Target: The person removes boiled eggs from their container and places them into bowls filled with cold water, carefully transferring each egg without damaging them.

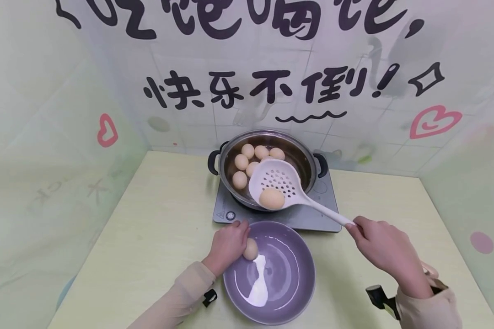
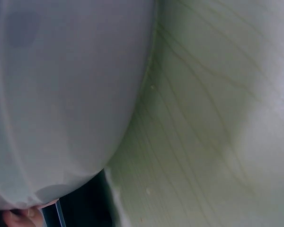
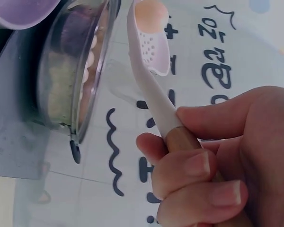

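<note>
White and perforated, the skimmer (image 1: 281, 173) hangs over the pot's (image 1: 308, 164) near side with one egg (image 1: 272, 199) in its scoop. The right hand (image 1: 384, 249) has its fingers wrapped round the wooden handle (image 3: 181, 139); the left hand (image 1: 228, 244) grips the rim of the purple bowl (image 1: 298, 274), close beside a second egg (image 1: 251, 249). Good handling means a level scoop (the egg sits near its edge) — and, I'd judge, a low, gentle tip into the bowl, clear of the second egg.

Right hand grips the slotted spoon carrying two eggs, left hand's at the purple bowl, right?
Not two: the head view shows one egg on the slotted spoon. The right hand grips the spoon; the left hand is at the purple bowl.
</note>
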Demonstrator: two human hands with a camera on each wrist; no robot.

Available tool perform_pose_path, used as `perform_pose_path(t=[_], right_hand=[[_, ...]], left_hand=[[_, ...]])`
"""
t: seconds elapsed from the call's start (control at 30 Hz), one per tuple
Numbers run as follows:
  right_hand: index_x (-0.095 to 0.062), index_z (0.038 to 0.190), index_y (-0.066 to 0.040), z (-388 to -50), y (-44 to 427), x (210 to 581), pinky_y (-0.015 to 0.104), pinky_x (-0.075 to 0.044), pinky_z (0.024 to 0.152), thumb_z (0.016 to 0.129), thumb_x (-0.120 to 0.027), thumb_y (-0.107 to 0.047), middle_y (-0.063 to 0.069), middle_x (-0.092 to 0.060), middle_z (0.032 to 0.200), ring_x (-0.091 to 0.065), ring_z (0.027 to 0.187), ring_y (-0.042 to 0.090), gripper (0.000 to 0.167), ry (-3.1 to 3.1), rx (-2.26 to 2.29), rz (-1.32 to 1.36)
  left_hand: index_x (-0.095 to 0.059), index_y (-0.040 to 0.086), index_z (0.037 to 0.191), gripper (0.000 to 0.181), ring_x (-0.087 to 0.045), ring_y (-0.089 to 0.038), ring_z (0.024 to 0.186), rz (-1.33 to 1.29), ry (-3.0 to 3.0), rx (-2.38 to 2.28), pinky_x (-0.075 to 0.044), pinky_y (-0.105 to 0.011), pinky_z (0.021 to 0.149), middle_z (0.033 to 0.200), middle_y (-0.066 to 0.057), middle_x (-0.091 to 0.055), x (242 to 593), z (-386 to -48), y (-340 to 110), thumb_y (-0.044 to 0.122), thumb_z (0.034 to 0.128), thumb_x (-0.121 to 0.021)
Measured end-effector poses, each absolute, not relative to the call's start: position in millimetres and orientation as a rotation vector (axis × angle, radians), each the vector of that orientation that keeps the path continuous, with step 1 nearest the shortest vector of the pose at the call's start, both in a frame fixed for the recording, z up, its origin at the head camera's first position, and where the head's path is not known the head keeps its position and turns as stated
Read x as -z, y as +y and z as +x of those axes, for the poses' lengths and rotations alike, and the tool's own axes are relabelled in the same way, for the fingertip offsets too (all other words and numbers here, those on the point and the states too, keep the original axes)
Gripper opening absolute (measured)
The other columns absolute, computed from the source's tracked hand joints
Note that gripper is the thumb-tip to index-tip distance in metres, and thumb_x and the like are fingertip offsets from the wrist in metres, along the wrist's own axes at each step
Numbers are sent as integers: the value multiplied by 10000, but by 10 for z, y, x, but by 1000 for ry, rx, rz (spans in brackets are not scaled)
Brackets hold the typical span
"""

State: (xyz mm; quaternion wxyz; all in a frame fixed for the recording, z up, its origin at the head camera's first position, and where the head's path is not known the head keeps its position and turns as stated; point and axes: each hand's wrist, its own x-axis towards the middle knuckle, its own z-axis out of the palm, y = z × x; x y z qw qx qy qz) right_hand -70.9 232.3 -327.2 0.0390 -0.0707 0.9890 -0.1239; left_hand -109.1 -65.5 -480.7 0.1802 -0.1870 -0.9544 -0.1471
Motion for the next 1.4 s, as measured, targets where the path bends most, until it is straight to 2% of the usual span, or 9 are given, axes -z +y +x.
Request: perform_pose_path(t=[0.23, 0.47, 0.6, 1.1, 1.4], right_hand=[[-476, 716, -175, -424, 2370, 3259, 276, -237, 420, 954, -420, -326, -50, -326, 511, -291, 447, 109, 286, 3028, 401, -171], [-483, 733, -214, -188, 2426, 3366, 247, -219, 437, 949, -421, -384, -63, -312, 516, -247, 455, 70, 282, 2946, 428, -70], [-488, 735, -225, -98, 2444, 3445, 236, -220, 442, 943, -437, -387, -70, -313, 514, -245, 453, 54, 268, 2924, 436, -46], [-532, 738, -240, 8, 2514, 3721, 246, -246, 456, 919, -479, -404, -61, -361, 528, -298, 462, 63, 249, 2751, 473, 30], [-588, 791, -277, 66, 2509, 3838, 240, -258, 451, 895, -523, -397, -72, -387, 525, -312, 459, 52, 172, 2718, 487, 50]], left_hand=[[-581, 88, 788, 120, -547, -222, 469, -525, -2680, 406, -409, -334, 390, 640, -55, -555, 4814, -1096, -653, 191, 837, -616], [-603, 86, 836, 94, -541, -218, 465, -529, -2690, 399, -404, -329, 385, 629, -50, -545, 4823, -1105, -651, 179, 829, -614], [-579, 94, 806, 97, -531, -204, 459, -532, -2714, 396, -402, -312, 381, 627, -43, -541, 4803, -1114, -658, 184, 837, -601], [-580, 84, 822, 120, -544, -220, 479, -527, -2752, 408, -419, -335, 401, 644, -57, -552, 4762, -1127, -663, 196, 867, -574], [-572, 85, 815, 116, -551, -227, 492, -525, -2761, 427, -420, -340, 408, 643, -56, -550, 4775, -1085, -659, 189, 864, -570]])
